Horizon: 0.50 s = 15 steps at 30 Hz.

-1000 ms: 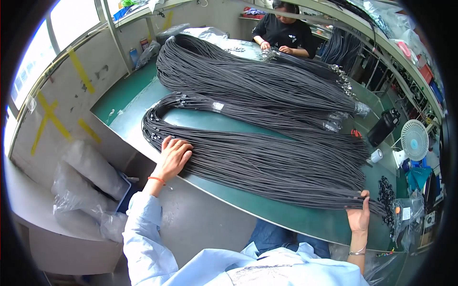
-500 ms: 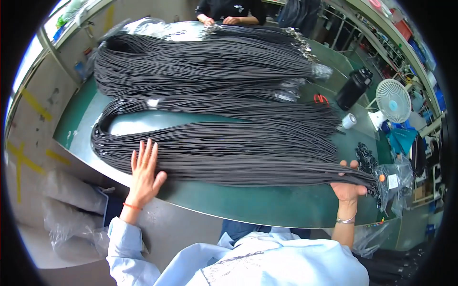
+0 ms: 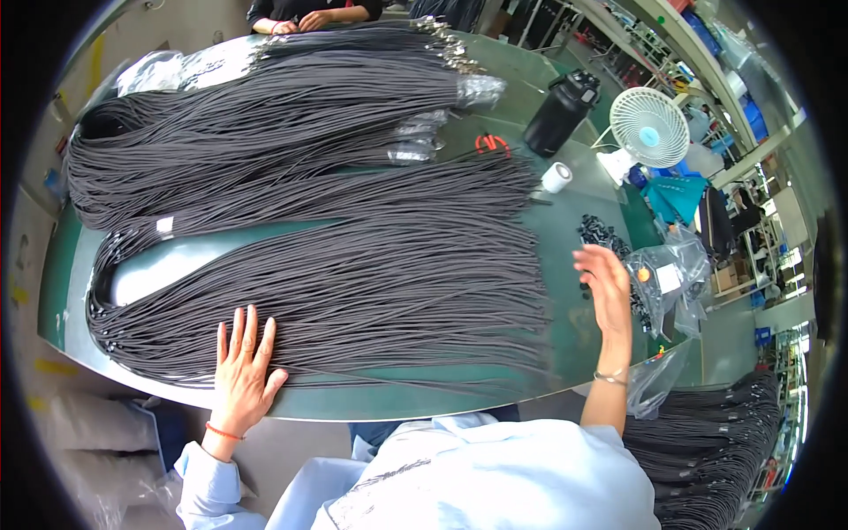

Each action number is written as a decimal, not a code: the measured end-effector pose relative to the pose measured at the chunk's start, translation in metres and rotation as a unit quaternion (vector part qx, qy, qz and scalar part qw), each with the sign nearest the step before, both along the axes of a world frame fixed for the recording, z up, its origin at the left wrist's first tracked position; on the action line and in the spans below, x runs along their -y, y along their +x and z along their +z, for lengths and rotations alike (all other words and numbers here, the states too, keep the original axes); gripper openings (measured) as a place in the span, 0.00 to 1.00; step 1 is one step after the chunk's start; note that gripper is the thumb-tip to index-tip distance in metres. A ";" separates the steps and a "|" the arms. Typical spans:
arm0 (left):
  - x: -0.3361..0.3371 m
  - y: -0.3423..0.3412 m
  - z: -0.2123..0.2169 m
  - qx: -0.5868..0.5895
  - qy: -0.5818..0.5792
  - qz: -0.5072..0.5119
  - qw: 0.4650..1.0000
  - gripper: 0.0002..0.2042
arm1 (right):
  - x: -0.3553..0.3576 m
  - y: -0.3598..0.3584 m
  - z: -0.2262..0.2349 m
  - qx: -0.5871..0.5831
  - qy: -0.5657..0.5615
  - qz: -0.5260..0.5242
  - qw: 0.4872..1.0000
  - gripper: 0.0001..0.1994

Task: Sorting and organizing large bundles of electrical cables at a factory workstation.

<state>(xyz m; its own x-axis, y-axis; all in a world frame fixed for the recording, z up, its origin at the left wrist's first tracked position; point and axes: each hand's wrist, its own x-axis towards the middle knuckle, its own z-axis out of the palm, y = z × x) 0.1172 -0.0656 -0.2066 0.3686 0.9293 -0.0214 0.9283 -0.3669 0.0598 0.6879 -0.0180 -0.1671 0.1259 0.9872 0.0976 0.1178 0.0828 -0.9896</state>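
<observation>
A thick bundle of long black cables [image 3: 380, 291] is spread across the green table [image 3: 353, 405], doubled back in a loop at the left. My left hand [image 3: 243, 375] lies flat on the near strands by that loop, fingers apart. Off to the right, past the loose cable ends, my right hand [image 3: 608, 287] is raised above the table with its fingers stretched and nothing seen in them. Beside it is a heap of small black parts [image 3: 605, 231], partly hidden by the hand. A clear plastic bag [image 3: 685, 256] lies just right of the heap.
Another large cable bundle [image 3: 265, 115] lies farther back. Toward the back right stand a black bottle [image 3: 562, 115], a white roll [image 3: 556, 177], red-handled scissors [image 3: 492, 144] and a white fan [image 3: 649, 128]. A co-worker's hands [image 3: 300, 23] are at the far edge. More cables [image 3: 707, 442] hang at lower right.
My right hand has let go of the gathered cable ends, which now lie fanned out, and is beside the small parts. My left hand stays on the cables. The view has swung right.
</observation>
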 end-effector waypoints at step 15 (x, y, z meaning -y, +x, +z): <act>-0.007 -0.004 0.011 -0.016 0.000 -0.056 0.998 0.38 | -0.239 0.047 -0.047 0.630 0.073 0.004 0.773 0.28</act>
